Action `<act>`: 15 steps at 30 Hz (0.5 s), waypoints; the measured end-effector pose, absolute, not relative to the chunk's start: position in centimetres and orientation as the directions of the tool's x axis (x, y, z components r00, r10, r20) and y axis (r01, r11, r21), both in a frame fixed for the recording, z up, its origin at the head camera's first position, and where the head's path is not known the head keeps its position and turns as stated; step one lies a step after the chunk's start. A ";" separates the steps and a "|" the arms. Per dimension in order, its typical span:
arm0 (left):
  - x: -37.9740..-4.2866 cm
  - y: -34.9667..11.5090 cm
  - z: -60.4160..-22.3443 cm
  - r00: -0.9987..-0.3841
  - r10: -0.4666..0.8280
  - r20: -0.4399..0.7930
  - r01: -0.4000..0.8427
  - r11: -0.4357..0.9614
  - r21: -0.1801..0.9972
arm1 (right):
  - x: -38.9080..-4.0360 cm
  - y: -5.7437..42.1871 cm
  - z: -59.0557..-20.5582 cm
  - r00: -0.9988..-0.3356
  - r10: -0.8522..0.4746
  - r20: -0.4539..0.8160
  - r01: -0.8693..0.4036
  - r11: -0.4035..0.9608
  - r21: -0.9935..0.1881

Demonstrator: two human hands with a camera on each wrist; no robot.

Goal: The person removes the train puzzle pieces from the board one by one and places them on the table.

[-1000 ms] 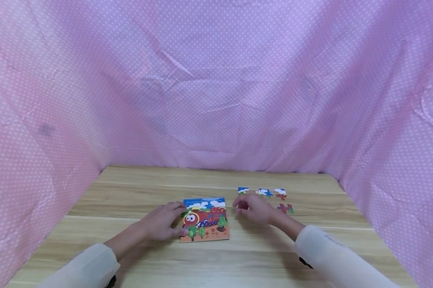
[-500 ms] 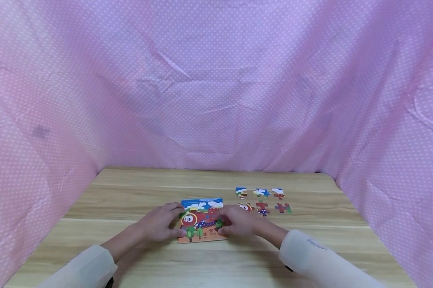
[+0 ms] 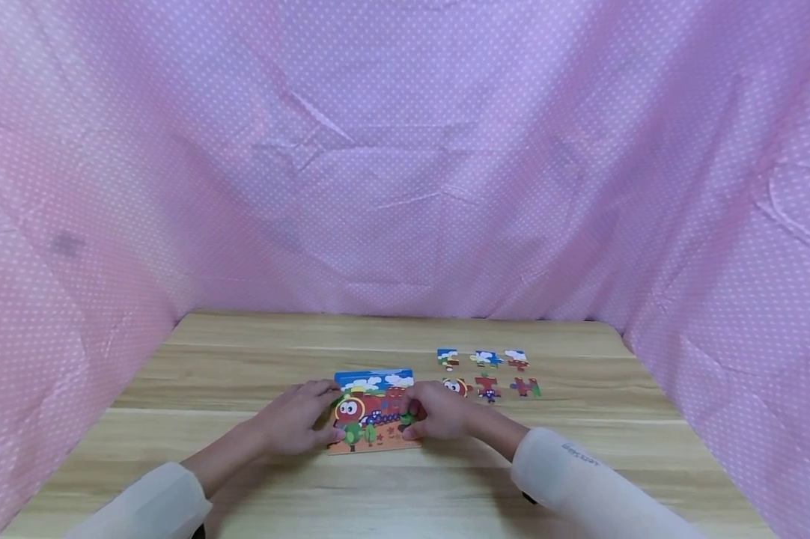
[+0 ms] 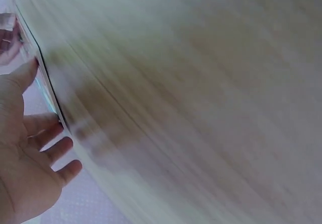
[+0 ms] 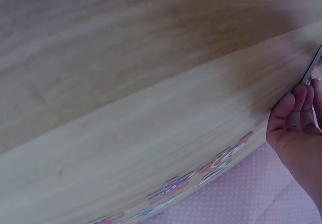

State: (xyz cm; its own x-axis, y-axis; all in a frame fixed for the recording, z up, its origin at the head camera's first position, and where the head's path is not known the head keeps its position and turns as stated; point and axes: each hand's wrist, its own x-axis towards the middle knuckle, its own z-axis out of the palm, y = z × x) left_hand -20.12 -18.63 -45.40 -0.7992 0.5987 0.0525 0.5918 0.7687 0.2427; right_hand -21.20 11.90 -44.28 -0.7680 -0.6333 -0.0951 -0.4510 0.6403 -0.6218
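Note:
A square jigsaw puzzle [image 3: 371, 430] with a red cartoon train, trees and a blue sky lies flat on the table, between both hands. My left hand [image 3: 297, 419] is at its left side, the thumb low and the fingers higher, touching the edge. In the left wrist view, thumb and index fingertips of the left hand [image 4: 25, 143] meet the thin edge. My right hand [image 3: 439, 412] is over the puzzle's right side, bent thumb and index around the green tree. The right wrist view has the right hand's [image 5: 302, 118] fingertips at the edge; I cannot tell whether they pinch a piece.
Right of the puzzle, loose jigsaw pieces [image 3: 488, 389] lie spaced apart in two rows on the wooden table [image 3: 257, 344]. A pink dotted cloth [image 3: 405, 187] hangs around the table's back and sides.
My right hand has moved left from beside the loose pieces onto the puzzle's right side, uncovering pieces in the front row. The left hand stays at the left edge.

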 end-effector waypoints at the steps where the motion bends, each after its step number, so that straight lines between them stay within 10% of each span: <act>1: -20.0 -18.5 -45.3 -0.794 0.605 0.056 0.600 0.766 0.233 | -21.2 11.9 -44.3 -0.769 -0.631 -0.097 -0.448 0.642 -0.622; 15: -18.0 -15.5 -45.1 -0.645 0.761 0.076 0.747 0.606 0.272 | -21.4 11.8 -44.2 -0.780 -0.615 -0.120 -0.418 0.654 -0.631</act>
